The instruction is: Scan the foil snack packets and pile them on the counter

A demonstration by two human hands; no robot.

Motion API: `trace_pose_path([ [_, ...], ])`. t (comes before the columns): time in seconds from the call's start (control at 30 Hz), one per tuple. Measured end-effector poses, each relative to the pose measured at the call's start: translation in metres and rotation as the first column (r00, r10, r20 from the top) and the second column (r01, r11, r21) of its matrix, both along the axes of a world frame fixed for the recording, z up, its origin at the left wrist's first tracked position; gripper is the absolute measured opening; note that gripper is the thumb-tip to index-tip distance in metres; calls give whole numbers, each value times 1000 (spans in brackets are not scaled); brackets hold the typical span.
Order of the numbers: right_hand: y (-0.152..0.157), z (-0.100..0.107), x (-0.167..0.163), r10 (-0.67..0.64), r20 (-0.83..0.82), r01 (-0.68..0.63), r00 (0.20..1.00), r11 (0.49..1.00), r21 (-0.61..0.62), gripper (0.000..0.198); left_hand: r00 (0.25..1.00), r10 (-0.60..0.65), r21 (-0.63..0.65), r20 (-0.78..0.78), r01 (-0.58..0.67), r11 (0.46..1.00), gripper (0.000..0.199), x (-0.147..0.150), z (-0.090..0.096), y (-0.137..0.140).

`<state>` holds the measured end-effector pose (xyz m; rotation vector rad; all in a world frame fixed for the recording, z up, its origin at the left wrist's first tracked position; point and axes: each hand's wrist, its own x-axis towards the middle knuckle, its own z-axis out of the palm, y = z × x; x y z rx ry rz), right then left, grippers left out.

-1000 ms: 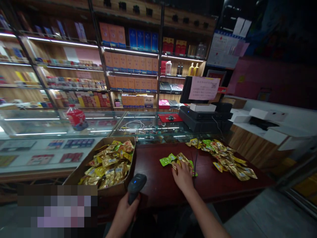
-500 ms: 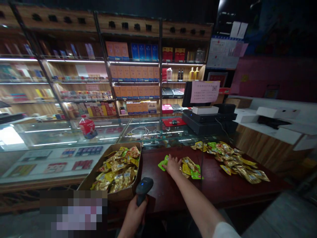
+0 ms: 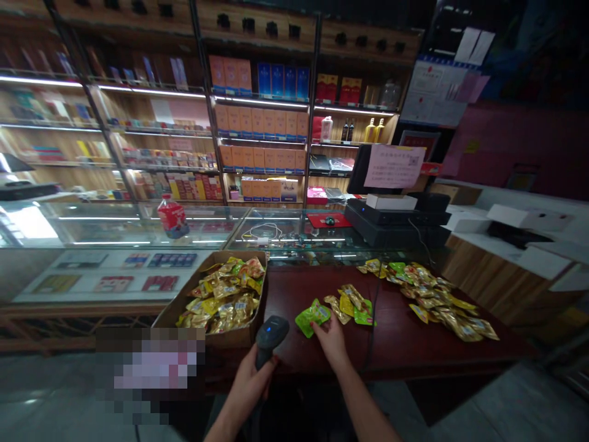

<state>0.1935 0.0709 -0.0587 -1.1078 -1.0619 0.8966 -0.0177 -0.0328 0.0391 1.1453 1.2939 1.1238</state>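
My left hand [image 3: 254, 373] is wrapped round the handle of a dark barcode scanner [image 3: 272, 334], whose head shows a small blue light. Between the fingers of my right hand [image 3: 332, 341] is the edge of a green snack packet [image 3: 313, 318], over the dark red tabletop [image 3: 294, 279]. Just beyond that hand lies a small group of gold and green snack packets [image 3: 350, 304]. To the left of the scanner stands an open cardboard box [image 3: 262, 291] holding many gold and yellow packets [image 3: 225, 298].
A larger pile of gold packets [image 3: 427, 294] spreads over the table's right side. Behind are a glass display counter [image 3: 216, 224] with a red bottle [image 3: 172, 216], a black cash drawer [image 3: 396, 224] and a monitor. Lit shelves with boxes [image 3: 262, 126] line the back.
My right hand has drawn back towards me with the green packet, away from the small group. My left hand still holds the scanner. The view has shifted slightly.
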Motion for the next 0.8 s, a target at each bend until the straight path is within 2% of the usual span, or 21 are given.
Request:
trace_pose_path([
  [0.17,3,1,-2,28,-66,-27,997,999,22,53,997,-64,-11,-41,63,998,44,17,24,-29],
  [0.3,0,4,-3,64,-74,-62,995,997,37,49,989,-84,-35,-121,80,996,47,28,36,-34],
  [0.5,-7,14,-6,86,-47,-81,995,993,90,43,969,-136,-4,-208,138,990,51,34,46,-33],
  [0.8,-8,16,-5,97,-30,-93,995,989,117,44,972,-142,-40,-190,136,990,49,36,49,-34],
])
